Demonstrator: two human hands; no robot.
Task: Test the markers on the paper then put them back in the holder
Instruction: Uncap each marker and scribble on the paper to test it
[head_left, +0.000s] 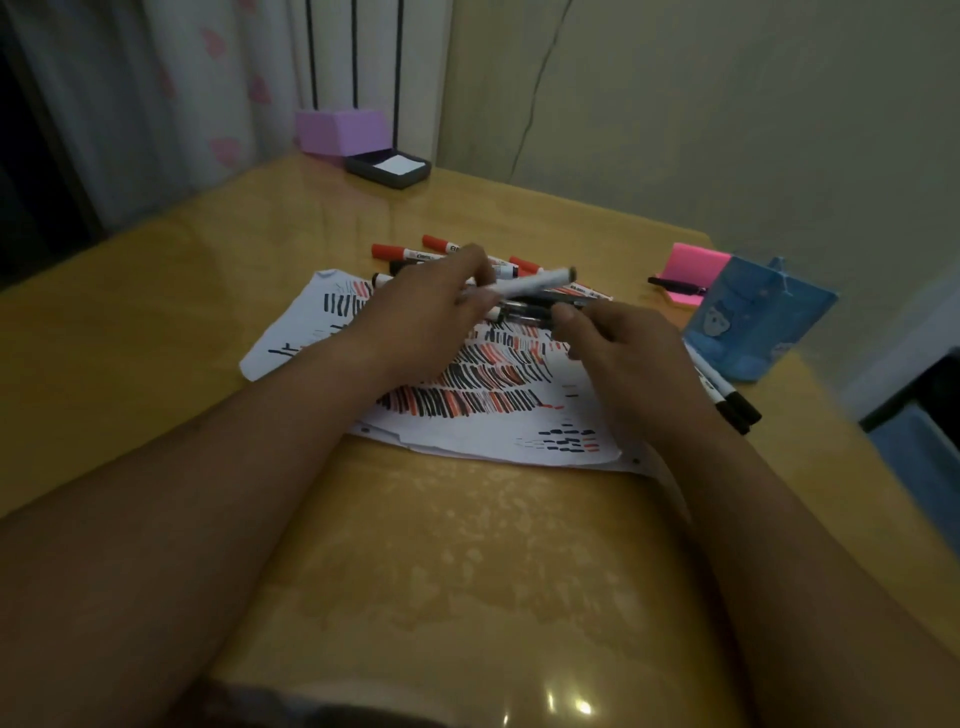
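The white marker (524, 285) hovers over the scribbled paper (467, 384), pinched in your left hand (431, 306), while your right hand (618, 343) grips the darker markers (524, 309) beneath it, probably to bundle them. The blue holder (753, 322) stands at the right of the desk (156, 338), which keeps returns short.

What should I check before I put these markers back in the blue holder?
1. Grip one: the left hand holds the white marker: ok.
2. Grip two: the right hand pinches the dark markers: ok, but they are too blurred to count.
3. Cap on the white marker: cannot tell, too blurred.
4. Test strokes on the paper: ok, many red and black ones.
5. The blue holder stands upright near the right hand: ok.
6. All markers gathered: not ok. The red-capped markers lie beyond the paper, and the black markers lie beside the holder.
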